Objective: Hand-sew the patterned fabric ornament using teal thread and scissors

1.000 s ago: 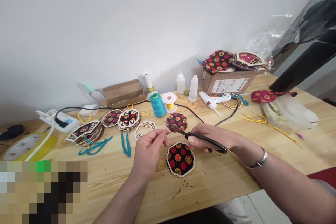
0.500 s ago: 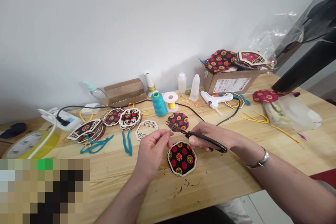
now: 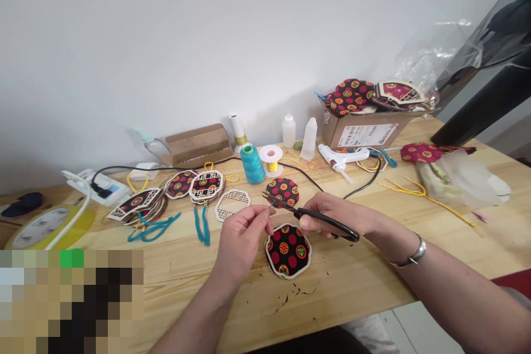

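Note:
My right hand (image 3: 341, 211) is closed around black-handled scissors (image 3: 329, 223), whose blades point left, slightly apart. My left hand (image 3: 244, 233) pinches a thin bluish thread (image 3: 272, 205) right by the blades; most of it is hidden in the fingers. Below both hands lies a scalloped wooden frame backed with black-and-red patterned fabric (image 3: 288, 251), seemingly stacked on another piece. A patterned fabric round (image 3: 286, 189) rests just beyond the scissors. To the left of it is a bare openwork wooden frame (image 3: 222, 211), near my left hand.
Behind stand a teal thread cone (image 3: 253, 166), a yellow spool (image 3: 271, 167), white bottles (image 3: 289, 134) and a glue gun (image 3: 342, 157). A cardboard box (image 3: 365, 131) of fabric pieces is at back right. Finished ornaments (image 3: 206, 185) lie left. Dark scraps (image 3: 295, 289) litter the front.
Both hands stay in nearly the same place, with the scissor blades still beside the pinched thread. The whole view has shifted very slightly.

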`<action>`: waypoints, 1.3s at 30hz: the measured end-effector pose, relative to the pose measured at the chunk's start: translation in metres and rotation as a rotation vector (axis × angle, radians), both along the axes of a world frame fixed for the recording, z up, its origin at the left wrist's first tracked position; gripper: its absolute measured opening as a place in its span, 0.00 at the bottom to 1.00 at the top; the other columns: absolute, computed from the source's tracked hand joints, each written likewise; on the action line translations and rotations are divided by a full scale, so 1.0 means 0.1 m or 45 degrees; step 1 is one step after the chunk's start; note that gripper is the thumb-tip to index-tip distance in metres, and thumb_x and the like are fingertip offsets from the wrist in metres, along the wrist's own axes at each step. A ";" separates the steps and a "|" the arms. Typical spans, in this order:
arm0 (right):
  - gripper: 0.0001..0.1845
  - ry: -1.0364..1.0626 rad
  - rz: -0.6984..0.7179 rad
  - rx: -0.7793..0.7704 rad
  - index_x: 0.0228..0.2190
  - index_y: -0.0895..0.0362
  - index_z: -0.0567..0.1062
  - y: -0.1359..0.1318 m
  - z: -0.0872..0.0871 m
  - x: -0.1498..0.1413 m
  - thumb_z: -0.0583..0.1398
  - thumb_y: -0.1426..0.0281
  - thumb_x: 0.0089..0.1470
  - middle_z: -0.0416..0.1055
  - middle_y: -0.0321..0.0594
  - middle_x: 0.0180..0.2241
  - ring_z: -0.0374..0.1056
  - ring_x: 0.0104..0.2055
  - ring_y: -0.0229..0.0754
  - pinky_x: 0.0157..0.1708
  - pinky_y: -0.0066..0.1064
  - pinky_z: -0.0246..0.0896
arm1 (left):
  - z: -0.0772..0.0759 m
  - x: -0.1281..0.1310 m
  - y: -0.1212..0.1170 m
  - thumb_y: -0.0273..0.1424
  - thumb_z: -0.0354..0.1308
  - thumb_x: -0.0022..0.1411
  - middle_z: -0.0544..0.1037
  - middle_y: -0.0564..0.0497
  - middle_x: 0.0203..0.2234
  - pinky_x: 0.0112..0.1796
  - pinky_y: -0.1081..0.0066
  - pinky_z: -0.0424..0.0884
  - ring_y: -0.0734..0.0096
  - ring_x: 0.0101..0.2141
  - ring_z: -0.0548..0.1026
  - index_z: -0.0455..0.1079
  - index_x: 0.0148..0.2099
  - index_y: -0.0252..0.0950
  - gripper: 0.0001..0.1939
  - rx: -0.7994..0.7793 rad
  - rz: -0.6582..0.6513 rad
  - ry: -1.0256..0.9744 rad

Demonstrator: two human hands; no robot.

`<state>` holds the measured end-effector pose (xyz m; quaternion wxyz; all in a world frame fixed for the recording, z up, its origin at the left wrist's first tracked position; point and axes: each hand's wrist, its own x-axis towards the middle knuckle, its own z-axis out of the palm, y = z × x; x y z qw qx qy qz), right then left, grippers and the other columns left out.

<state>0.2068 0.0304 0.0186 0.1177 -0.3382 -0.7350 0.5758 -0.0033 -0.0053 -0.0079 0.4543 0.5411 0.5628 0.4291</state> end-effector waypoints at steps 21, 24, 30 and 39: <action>0.31 -0.045 -0.059 -0.003 0.16 0.57 0.57 0.01 0.02 -0.02 0.54 0.43 0.48 0.43 0.27 0.15 0.39 0.18 0.28 0.17 0.25 0.31 | -0.04 -0.01 0.00 0.34 0.57 0.57 0.73 0.56 0.17 0.40 0.70 0.64 0.69 0.29 0.72 0.75 0.28 0.39 0.08 0.003 -0.001 -0.083; 0.30 -0.026 -0.084 0.015 0.16 0.57 0.55 0.02 -0.01 -0.01 0.56 0.44 0.47 0.42 0.27 0.16 0.38 0.20 0.29 0.17 0.26 0.31 | -0.03 -0.01 0.02 0.34 0.58 0.56 0.73 0.55 0.17 0.34 0.71 0.64 0.70 0.26 0.71 0.75 0.29 0.38 0.08 -0.007 0.033 -0.090; 0.29 0.007 0.134 0.023 0.21 0.59 0.63 -0.02 0.02 0.03 0.59 0.45 0.44 0.50 0.29 0.20 0.45 0.22 0.30 0.20 0.24 0.39 | -0.01 0.00 0.06 0.35 0.61 0.53 0.70 0.55 0.16 0.27 0.74 0.60 0.75 0.22 0.66 0.75 0.27 0.35 0.08 -0.051 0.167 -0.293; 0.25 -0.584 0.249 0.524 0.21 0.58 0.68 -0.20 0.23 -0.04 0.61 0.48 0.42 0.62 0.32 0.19 0.53 0.20 0.32 0.21 0.26 0.45 | 0.02 -0.03 0.07 0.34 0.62 0.53 0.67 0.56 0.18 0.18 0.78 0.44 0.85 0.16 0.51 0.73 0.26 0.32 0.10 -0.107 0.241 -0.461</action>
